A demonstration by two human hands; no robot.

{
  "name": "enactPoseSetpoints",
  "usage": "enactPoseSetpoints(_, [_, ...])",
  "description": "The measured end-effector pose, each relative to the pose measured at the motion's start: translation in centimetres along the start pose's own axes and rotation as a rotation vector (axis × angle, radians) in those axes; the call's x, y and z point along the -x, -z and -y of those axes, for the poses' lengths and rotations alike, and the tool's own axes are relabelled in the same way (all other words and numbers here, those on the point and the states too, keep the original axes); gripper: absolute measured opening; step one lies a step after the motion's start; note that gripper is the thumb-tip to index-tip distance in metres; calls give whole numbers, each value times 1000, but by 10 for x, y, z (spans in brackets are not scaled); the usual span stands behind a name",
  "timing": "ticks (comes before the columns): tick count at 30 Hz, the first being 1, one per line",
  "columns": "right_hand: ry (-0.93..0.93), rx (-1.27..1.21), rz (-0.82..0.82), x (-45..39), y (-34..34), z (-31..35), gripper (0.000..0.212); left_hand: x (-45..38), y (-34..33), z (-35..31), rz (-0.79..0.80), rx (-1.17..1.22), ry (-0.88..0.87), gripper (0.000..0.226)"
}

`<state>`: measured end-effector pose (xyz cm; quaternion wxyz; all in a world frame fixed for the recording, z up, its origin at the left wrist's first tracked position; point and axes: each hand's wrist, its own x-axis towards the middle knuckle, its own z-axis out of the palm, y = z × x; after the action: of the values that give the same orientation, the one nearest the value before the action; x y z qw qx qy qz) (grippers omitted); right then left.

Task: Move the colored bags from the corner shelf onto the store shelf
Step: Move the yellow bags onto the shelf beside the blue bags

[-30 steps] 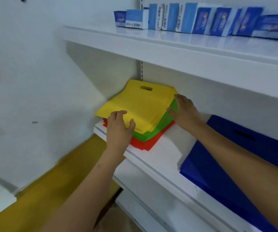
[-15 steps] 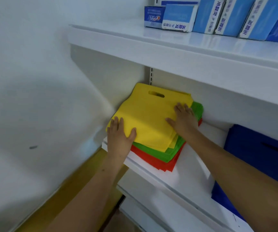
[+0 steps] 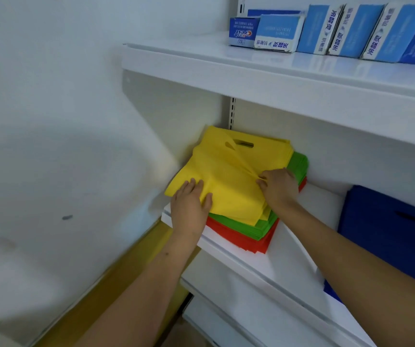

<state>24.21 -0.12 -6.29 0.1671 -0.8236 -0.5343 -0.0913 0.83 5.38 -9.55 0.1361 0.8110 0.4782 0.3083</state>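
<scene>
A stack of flat bags lies in the left corner of the white shelf point(image 3: 289, 261): yellow bags point(image 3: 229, 181) on top, green bags point(image 3: 264, 226) under them, red bags point(image 3: 241, 240) at the bottom. My left hand point(image 3: 189, 204) rests flat on the front left corner of the yellow pile. My right hand point(image 3: 279, 187) pinches the top yellow bag near its right edge, and the fabric is bunched into creases running toward the handle slot.
A pile of dark blue bags point(image 3: 389, 234) lies on the same shelf to the right. The shelf above point(image 3: 251, 71) holds several blue toothpaste boxes point(image 3: 276, 33). A white wall point(image 3: 64, 121) closes the left side. Yellow floor point(image 3: 126, 271) shows below.
My right hand went from lying flat on the yellow pile to pinching the top bag, which now wrinkles and lifts near the handle. The left hand stays on the front corner.
</scene>
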Motion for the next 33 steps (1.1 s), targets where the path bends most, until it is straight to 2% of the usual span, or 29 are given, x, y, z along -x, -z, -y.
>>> enactPoseSetpoints(4, [-47, -169, -13, 14, 14, -5, 25, 15, 11, -19, -57, 75, -94, 37])
enactPoseSetpoints(8, [-59, -284, -109, 40, 48, -24, 26, 35, 22, -62, -71, 440, -59, 28])
enactPoseSetpoints(11, [-113, -316, -166, 63, 82, -52, 22, 47, 31, -108, 21, 771, -3, 19])
enactPoseSetpoints(14, [-212, -513, -148, 91, 113, -94, 16, 56, 25, -155, 168, 1066, 81, 19])
enactPoseSetpoints(18, [-288, -530, -257, 151, 159, -167, 18, 82, 1, -229, 323, 1219, 82, 29])
enactPoseSetpoints(22, [-414, -430, -420, 224, 200, -256, 25, 135, -30, -308, 492, 1164, -2, 34])
enactPoseSetpoints(27, [-586, -297, -499, 326, 251, -371, 26, 223, -77, -405, 710, 940, -180, 37])
enactPoseSetpoints(30, [-732, -210, -432, 387, 269, -433, 26, 277, -103, -452, 850, 818, -204, 53])
enactPoseSetpoints(33, [-811, -172, -325, 431, 271, -488, 28, 320, -131, -486, 904, 624, -287, 73])
